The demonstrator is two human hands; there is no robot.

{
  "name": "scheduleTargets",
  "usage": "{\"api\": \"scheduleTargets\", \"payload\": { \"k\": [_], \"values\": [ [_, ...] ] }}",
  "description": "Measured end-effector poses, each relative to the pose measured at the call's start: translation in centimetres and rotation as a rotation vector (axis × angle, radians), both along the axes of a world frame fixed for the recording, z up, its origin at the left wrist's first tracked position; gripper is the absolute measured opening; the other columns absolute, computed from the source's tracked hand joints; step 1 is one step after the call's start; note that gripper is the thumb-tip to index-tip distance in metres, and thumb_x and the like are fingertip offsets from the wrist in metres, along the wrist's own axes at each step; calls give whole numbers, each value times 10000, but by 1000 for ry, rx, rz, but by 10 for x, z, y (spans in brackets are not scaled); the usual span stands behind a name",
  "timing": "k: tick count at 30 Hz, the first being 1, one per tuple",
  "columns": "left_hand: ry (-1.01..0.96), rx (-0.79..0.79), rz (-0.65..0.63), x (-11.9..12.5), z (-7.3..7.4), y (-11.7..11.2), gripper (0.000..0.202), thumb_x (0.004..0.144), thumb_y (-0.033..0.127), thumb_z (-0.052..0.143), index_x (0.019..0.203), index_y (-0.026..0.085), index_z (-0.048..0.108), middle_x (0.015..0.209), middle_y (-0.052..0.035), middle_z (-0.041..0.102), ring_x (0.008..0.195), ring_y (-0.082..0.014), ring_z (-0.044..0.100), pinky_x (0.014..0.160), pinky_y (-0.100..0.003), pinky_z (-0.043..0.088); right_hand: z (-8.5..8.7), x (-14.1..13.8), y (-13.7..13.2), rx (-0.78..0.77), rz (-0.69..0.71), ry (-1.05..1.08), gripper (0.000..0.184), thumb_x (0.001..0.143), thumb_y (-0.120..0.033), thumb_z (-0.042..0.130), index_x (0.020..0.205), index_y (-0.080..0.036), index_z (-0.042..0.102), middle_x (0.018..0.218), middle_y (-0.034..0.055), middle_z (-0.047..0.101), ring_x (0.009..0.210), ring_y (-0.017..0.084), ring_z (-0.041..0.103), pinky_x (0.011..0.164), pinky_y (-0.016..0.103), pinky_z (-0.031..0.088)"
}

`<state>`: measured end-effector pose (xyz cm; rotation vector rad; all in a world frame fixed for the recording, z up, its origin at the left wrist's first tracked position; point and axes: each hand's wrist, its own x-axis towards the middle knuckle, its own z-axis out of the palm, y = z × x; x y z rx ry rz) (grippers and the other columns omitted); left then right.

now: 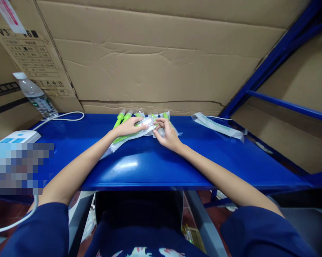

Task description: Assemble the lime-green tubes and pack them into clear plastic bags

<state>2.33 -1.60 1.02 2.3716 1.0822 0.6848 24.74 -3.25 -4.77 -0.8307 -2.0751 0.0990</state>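
My left hand (pixel 129 127) is closed over a clear plastic bag (pixel 147 123) with a long bright-green item in it, pressing it with the thumb in front. The bag's loose end (pixel 109 149) trails toward the lower left. At the bag's right end, my right hand (pixel 168 135) has its thumb and fingers curled against the plastic; what lies between them is partly hidden. Just behind my left hand, two green stick-shaped items (pixel 120 117) with pale tips lie side by side. Beyond my hands, more green pieces (pixel 166 115) in clear wrapping lie partly covered.
The blue table (pixel 128 164) meets a cardboard wall (pixel 155 71) at the back. A water bottle (pixel 37 96) and a white power strip (pixel 21 135) with its cable stand at left. A flat pale-green plastic packet (pixel 219 125) lies right, near a blue metal frame (pixel 292 103).
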Motion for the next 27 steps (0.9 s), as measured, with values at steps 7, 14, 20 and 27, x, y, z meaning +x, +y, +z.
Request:
{"api": "scheduleTargets", "payload": {
  "k": [7,14,20,27],
  "values": [
    [-16,27,-7,-3,1,1,537,915,581,455,1087,125,681,1014,-74,700,888,-213,606,815,-298,456,0,3,0,-13,81,-119,490,928,-264,530,1399,-176,428,1131,142,698,1098,291,655,987,477,447],
    [-88,-34,-28,-8,1,7,571,891,616,500,1150,138,674,1025,-61,701,849,-198,606,791,-294,444,1,5,3,-4,89,-221,621,939,-287,504,1529,-189,336,1331,182,624,1144,322,617,991,533,432],
    [-101,-50,-7,-9,2,7,511,880,589,544,1075,137,682,942,-45,681,759,-167,569,693,-264,400,13,3,-2,23,-29,-65,754,962,-313,455,1612,-244,80,1596,177,349,1205,312,596,1065,573,417],
    [-281,-18,115,-4,0,10,346,850,458,620,930,126,680,866,-41,670,757,-159,573,683,-249,411,1,0,7,-240,31,207,639,977,-499,478,1494,-176,287,1452,225,482,1155,287,629,993,509,522]
  ]
}}
